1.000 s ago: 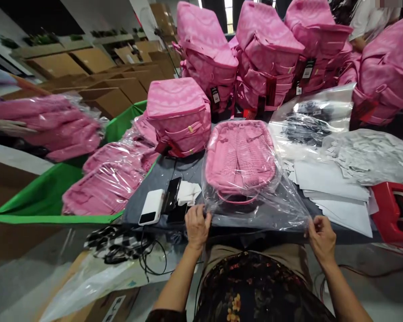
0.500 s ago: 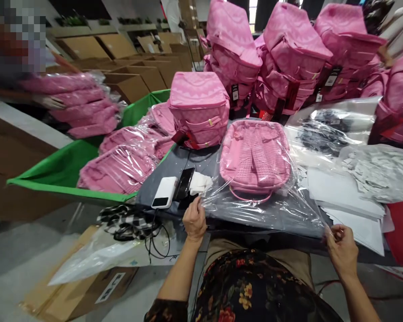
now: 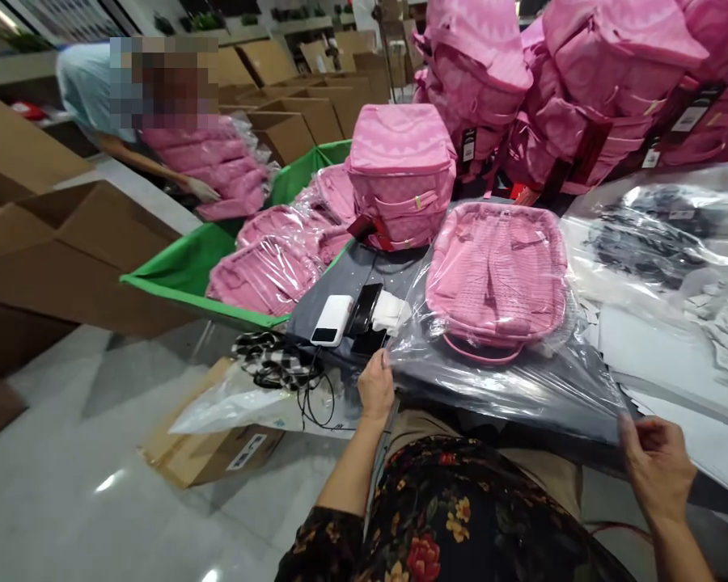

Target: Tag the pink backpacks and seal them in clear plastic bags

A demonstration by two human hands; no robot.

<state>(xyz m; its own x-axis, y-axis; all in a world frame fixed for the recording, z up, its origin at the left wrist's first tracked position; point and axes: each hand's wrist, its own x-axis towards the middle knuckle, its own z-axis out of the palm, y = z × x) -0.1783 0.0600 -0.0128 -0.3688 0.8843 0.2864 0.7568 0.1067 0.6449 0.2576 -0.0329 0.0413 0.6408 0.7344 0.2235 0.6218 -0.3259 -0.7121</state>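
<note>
A pink backpack (image 3: 497,271) lies straps up inside a clear plastic bag (image 3: 491,392) on the dark table, its top handle toward me. My left hand (image 3: 376,386) pinches the near left corner of the bag. At the near right corner, my right hand (image 3: 658,465) has its fingers closed on the plastic edge. Between them the bag's mouth is stretched flat along the table's front edge. Just beyond my left hand are a white power bank (image 3: 332,320), a black phone (image 3: 365,309) and a folded white tissue (image 3: 391,312).
Several pink backpacks (image 3: 473,73) stand at the back. Left, a green-edged bin (image 3: 206,303) holds bagged backpacks; a co-worker's gloved hand (image 3: 201,190) touches a stack of bagged backpacks. White sheets (image 3: 637,347) and plastic bags (image 3: 661,222) lie right. A cardboard box (image 3: 212,453) sits on the floor.
The view has swung left, bringing the co-worker and more cardboard boxes into sight. Both my hands keep hold of the bag's corners, and the backpack lies in it as before.
</note>
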